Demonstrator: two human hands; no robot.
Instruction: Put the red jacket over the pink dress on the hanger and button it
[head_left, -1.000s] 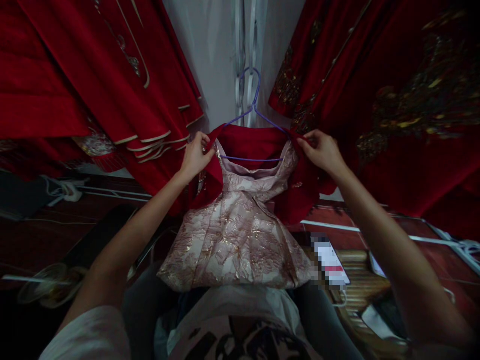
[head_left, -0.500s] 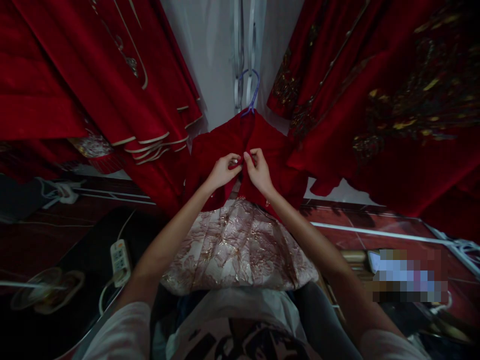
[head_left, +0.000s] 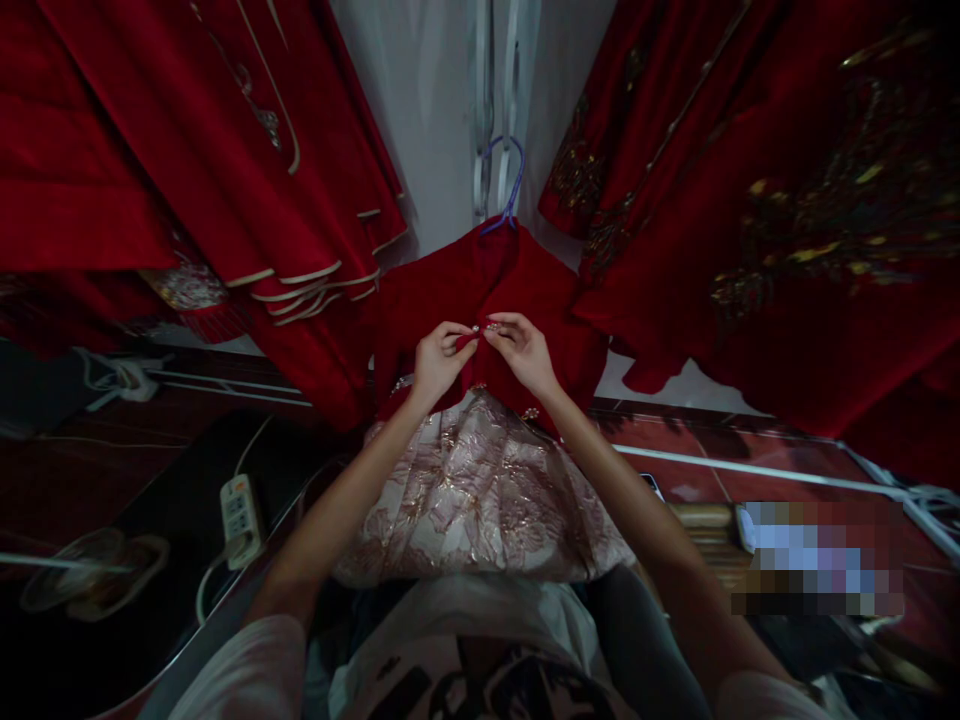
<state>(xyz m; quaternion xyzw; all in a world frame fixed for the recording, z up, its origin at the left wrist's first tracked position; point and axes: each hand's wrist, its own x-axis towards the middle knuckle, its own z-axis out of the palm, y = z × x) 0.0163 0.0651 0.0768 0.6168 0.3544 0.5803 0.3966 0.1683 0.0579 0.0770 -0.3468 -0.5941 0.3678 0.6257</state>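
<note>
A red jacket (head_left: 435, 280) hangs in front of me on a purple hanger (head_left: 516, 185), with a pale, shiny brocade skirt (head_left: 480, 490) below it and spread across my lap. My left hand (head_left: 441, 362) pinches one front edge of the jacket, fingers closed on the red cloth. Close beside it, my right hand (head_left: 523, 350) grips the other front edge. Small shiny fastenings show at the fingertips of both hands; whether they are joined I cannot tell. Another sparkling ornament (head_left: 531, 413) sits near the jacket's lower hem.
Red garments (head_left: 300, 150) with pale trim hang on the left, and embroidered red garments (head_left: 675, 250) on the right. A power strip (head_left: 240, 520) and a clear plastic container (head_left: 82, 570) lie on a dark surface at left. A white rail (head_left: 750, 465) runs low at right.
Both hands have moved slightly down along the jacket's front opening. The right fingers have shifted their hold, and shiny fastenings now show more plainly between the hands.
</note>
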